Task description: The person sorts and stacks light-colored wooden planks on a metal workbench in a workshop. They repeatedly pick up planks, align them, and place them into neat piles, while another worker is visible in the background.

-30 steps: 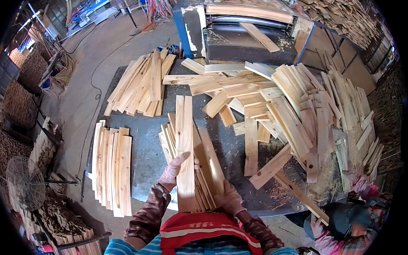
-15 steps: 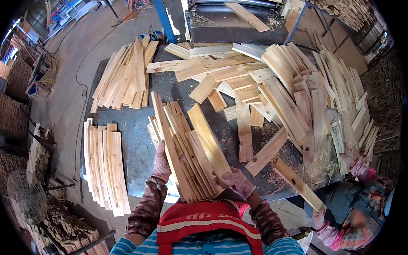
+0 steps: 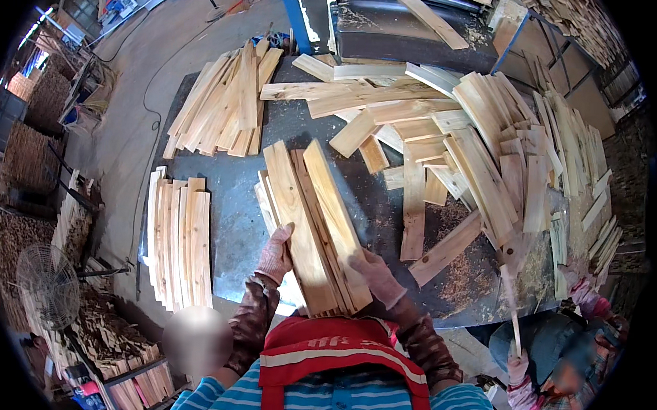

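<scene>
A bundle of pale wooden boards (image 3: 298,218) leans against my front, over the near edge of the dark table. My left hand (image 3: 275,255), in a light knit glove, is closed on the left side of the bundle, its thumb over the wide top board. On the opposite side my right hand (image 3: 379,277), also gloved and slightly blurred, grips the edge of the rightmost board. That board's broad face shows, and narrower board edges lie between it and the left one. The fingers under the bundle are hidden.
A neat row of boards (image 3: 180,242) lies at the table's left, with another stack (image 3: 227,102) behind it. Jumbled boards (image 3: 420,128) and sawdust cover the right. A machine (image 3: 417,33) stands at the far side. A co-worker's gloved hand (image 3: 517,367) holds a board at the right.
The left board of my bundle has turned from edge-on to show its wide face, and my left hand has moved up along it. The co-worker's board has swung upright. The whole view has shifted.
</scene>
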A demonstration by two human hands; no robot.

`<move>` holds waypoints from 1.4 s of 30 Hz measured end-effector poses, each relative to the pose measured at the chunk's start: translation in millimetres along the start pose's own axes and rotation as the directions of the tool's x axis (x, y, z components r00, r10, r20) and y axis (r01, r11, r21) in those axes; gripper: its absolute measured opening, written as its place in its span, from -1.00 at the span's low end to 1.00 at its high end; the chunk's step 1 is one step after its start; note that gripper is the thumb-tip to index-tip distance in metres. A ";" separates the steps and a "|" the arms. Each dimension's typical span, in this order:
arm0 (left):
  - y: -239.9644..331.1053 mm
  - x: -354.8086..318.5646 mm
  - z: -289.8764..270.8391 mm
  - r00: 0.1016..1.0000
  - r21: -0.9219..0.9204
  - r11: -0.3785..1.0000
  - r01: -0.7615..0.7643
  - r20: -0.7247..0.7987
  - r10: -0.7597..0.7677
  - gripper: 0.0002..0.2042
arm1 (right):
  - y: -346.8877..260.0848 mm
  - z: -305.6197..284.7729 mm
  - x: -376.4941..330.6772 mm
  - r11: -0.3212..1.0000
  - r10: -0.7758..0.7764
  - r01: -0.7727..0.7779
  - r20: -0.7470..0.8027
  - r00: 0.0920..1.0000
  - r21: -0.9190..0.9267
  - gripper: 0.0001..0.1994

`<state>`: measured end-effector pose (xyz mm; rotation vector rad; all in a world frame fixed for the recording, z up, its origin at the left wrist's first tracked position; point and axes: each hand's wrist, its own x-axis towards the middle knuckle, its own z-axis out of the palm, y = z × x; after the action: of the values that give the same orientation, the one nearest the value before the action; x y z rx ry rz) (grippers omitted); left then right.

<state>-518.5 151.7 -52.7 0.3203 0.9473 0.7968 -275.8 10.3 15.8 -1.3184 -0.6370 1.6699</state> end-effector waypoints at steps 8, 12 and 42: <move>16.6 9.5 -61.5 0.825 -0.562 0.813 0.150 0.525 0.211 -0.56 | 55.0 -1.4 -9.9 0.346 -0.102 -0.143 -0.188 0.977 -0.927 -0.33; 40.2 -22.8 -21.9 0.848 -0.419 0.908 -0.025 0.472 0.242 -0.34 | 54.0 -3.9 -24.9 0.378 0.033 -0.291 -0.301 0.953 -0.879 -0.33; 31.1 -41.3 43.0 0.983 0.229 0.974 -0.004 0.178 -0.038 -0.45 | 19.4 42.5 7.9 0.897 -0.278 0.326 0.194 0.941 -0.299 -0.76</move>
<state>-511.4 146.6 14.0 0.5747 0.8690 0.6312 -322.6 13.3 8.8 -1.2501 -1.1893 1.4513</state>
